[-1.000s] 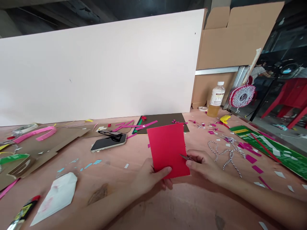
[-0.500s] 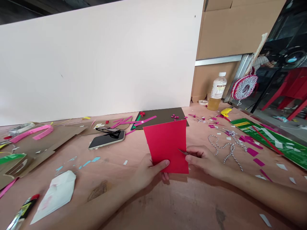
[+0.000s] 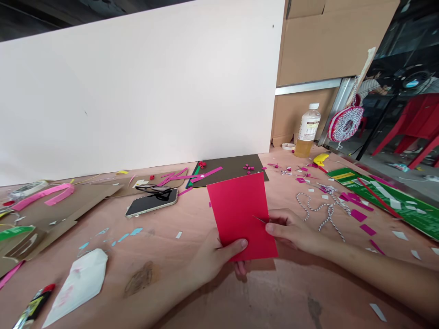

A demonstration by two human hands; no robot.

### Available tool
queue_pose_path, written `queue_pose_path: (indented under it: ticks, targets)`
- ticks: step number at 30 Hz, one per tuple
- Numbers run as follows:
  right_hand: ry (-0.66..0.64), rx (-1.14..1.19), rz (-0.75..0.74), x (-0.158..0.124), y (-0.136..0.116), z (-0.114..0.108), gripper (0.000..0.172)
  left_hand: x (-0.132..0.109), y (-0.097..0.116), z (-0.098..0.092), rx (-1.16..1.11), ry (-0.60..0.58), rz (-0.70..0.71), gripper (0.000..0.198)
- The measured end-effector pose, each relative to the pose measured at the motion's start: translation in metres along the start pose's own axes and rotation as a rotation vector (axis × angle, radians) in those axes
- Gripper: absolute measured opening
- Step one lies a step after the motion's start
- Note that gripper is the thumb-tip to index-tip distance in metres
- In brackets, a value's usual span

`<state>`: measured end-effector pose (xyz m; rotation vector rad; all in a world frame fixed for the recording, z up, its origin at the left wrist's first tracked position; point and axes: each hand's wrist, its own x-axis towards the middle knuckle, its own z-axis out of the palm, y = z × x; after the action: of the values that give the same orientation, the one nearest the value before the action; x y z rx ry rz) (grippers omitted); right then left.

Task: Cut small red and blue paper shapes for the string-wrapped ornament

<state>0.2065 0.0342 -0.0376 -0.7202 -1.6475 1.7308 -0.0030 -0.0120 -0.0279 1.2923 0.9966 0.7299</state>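
Note:
A red sheet of card (image 3: 240,205) is held up over the table, tilted toward me. My left hand (image 3: 222,251) is closed on its lower left part, thumb on the front and fingers behind. At the card's right edge, my right hand (image 3: 286,228) pinches a thin, dark, pointed tool (image 3: 259,219). The tool's tip lies over the face of the card; most of it is hidden in my fingers, so its kind is unclear. Beyond the card, a dark board (image 3: 233,167) carries pink strips and small pink pieces.
Left of my hands are a phone (image 3: 151,203) with glasses (image 3: 154,188) on it, a white paper packet (image 3: 80,283) and a cutter knife (image 3: 34,306). To the right lie striped cord (image 3: 329,212), paper scraps, a green board (image 3: 387,196) and a bottle (image 3: 307,130).
The card has tilted slightly, its lower edge shifting down and right. The pointed tool remains at its right side, and the camera view has shifted slightly.

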Motion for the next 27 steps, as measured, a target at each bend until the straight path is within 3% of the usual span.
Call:
queue_pose_path:
  ticks: [8,14,18,23,27]
  targets:
    - [0.012,0.070,0.053,0.002,-0.002,0.003,0.036,0.002,0.001,0.001,-0.069,0.032,0.009,0.036]
    - [0.082,0.198,0.093,0.001,0.001,0.016,0.041,-0.003,0.009,0.012,-0.098,0.065,-0.046,0.039]
    - [0.050,0.306,0.115,0.000,-0.005,0.021,0.043,-0.006,0.008,0.018,-0.123,0.062,-0.093,0.042]
    - [0.052,0.372,0.249,0.001,-0.007,0.018,0.042,-0.005,0.000,0.018,-0.109,0.013,-0.118,0.043]
    - [0.000,0.497,0.198,-0.001,-0.004,0.020,0.036,-0.007,0.004,0.022,-0.087,0.003,-0.122,0.045]
